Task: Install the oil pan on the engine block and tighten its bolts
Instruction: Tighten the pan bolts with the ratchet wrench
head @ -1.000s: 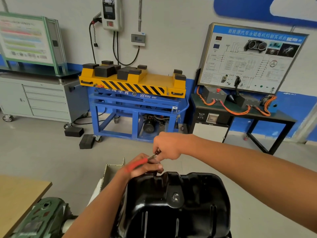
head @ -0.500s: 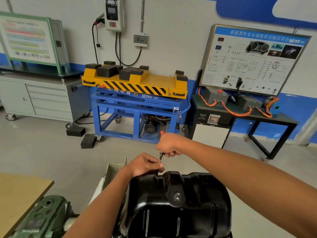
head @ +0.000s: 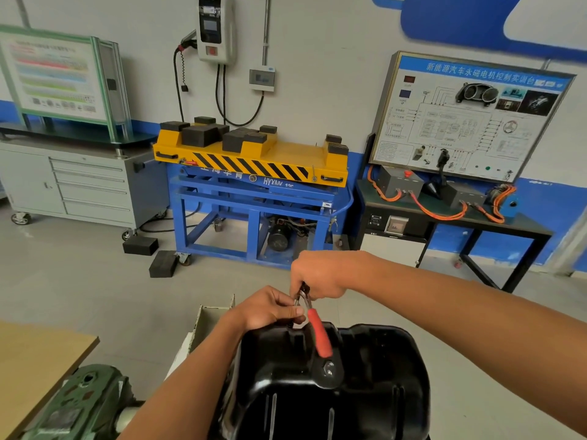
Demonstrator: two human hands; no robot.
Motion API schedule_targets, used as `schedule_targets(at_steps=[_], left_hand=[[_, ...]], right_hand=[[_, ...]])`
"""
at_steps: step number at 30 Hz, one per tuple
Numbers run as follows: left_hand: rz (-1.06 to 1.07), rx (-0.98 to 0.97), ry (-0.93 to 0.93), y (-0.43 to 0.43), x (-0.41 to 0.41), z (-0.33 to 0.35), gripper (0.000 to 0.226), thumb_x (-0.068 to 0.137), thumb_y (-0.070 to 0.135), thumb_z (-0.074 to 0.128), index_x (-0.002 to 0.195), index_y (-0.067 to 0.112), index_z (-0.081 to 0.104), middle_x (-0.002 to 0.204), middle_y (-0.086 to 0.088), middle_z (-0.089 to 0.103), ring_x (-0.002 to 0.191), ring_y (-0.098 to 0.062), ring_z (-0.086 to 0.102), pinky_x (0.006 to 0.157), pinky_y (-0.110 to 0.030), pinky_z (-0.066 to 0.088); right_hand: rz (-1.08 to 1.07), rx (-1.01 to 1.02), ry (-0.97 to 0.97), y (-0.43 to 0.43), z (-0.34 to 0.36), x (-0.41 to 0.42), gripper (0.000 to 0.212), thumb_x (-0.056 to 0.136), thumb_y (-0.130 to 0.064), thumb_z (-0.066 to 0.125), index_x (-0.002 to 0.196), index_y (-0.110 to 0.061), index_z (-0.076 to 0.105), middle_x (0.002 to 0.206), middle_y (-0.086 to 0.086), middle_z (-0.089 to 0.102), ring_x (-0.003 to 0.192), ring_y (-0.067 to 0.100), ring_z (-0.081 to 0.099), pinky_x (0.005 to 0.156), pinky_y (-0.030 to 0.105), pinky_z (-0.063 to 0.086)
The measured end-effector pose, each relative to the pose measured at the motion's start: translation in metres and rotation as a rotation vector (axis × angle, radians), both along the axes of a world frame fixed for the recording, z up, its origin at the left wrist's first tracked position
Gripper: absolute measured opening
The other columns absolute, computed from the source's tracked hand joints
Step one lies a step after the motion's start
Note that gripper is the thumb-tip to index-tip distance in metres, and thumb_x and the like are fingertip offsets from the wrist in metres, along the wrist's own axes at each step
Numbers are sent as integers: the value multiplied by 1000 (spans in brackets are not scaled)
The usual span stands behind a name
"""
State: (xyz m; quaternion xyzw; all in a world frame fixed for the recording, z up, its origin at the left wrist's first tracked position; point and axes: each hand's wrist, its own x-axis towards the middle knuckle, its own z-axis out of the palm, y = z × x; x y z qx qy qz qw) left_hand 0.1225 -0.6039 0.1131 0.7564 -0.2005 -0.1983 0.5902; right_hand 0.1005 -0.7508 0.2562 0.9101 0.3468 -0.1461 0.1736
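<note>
The glossy black oil pan (head: 365, 385) fills the bottom centre, bottom side up, with its drain plug (head: 328, 369) near the middle. At the pan's far rim my right hand (head: 320, 277) grips the head end of a red-handled ratchet wrench (head: 319, 333), whose handle slants down toward me over the pan. My left hand (head: 273, 308) pinches the tool's metal shaft just above the pan's edge. The bolt under the tool is hidden by my fingers. The engine block below the pan is not visible.
A green machine housing (head: 82, 404) and a wooden tabletop (head: 35, 360) lie at lower left, an open white box (head: 209, 319) beside the pan. Beyond stand a blue-and-yellow lift table (head: 254, 173), a grey drawer cabinet (head: 79, 182) and a training board bench (head: 457, 198).
The red handle has swung from the left, past upright, down toward me over the pan. My right hand has kept turning the tool while my left stays on the shaft.
</note>
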Motion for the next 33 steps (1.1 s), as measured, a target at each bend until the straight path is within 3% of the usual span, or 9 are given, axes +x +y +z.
schedule_targets(at_steps=[3,7,12,16,19,21,25,29,33], left_hand=[[-6,3,-4,-1,-1,0,24,91,9,70,108,-8,73,104,-21,74,90,-14,70,84,-21,53],[-48,37,-11,0,0,1,25,93,15,69,105,-6,74,105,-18,74,92,-17,68,92,-27,53],[-4,33,6,0,1,-2,25,93,17,70,105,-4,75,104,-15,76,91,-8,71,84,-14,50],[17,22,3,-1,-1,-3,24,92,14,70,106,-6,74,105,-19,75,87,-8,70,82,-15,51],[12,15,17,-1,0,-2,24,92,15,70,106,-5,75,106,-17,75,90,-9,70,83,-16,52],[5,22,27,-2,0,-2,25,91,16,71,106,-4,75,106,-16,75,93,-11,71,86,-17,52],[-13,42,20,-3,1,-1,22,90,17,73,104,0,77,103,-12,76,92,-10,71,84,-16,51],[-21,62,19,0,2,-2,22,90,19,73,103,2,77,103,-9,77,96,-11,70,92,-20,51],[5,10,59,3,2,-5,24,91,15,73,104,-5,74,101,-12,76,96,-18,72,85,-22,52]], right_hand=[[8,25,-20,-3,-1,-1,40,91,-1,61,124,-21,70,70,-12,53,64,11,51,56,25,42],[-120,92,27,-2,-2,0,16,93,-30,69,102,-17,74,74,-5,64,73,17,59,66,34,50],[-402,205,-28,5,-21,6,40,99,-38,54,70,-10,58,55,4,68,52,16,67,62,30,57],[-660,309,-67,8,-35,13,25,94,-27,45,73,-14,45,64,4,67,46,18,58,56,26,49],[-784,395,53,4,-37,16,23,99,-25,40,105,-7,54,95,13,65,57,20,49,53,28,40],[-810,411,114,2,-36,18,25,102,-23,37,108,-3,51,93,14,65,53,18,42,48,26,35],[-693,368,94,0,-32,16,38,104,-28,41,108,4,61,77,7,63,50,18,48,48,26,40],[-363,225,14,4,-25,11,50,102,-41,49,65,-8,57,64,9,56,55,22,47,59,36,42],[-95,72,-3,8,-13,3,25,96,-31,61,82,-11,67,69,4,57,61,23,49,55,33,39]])
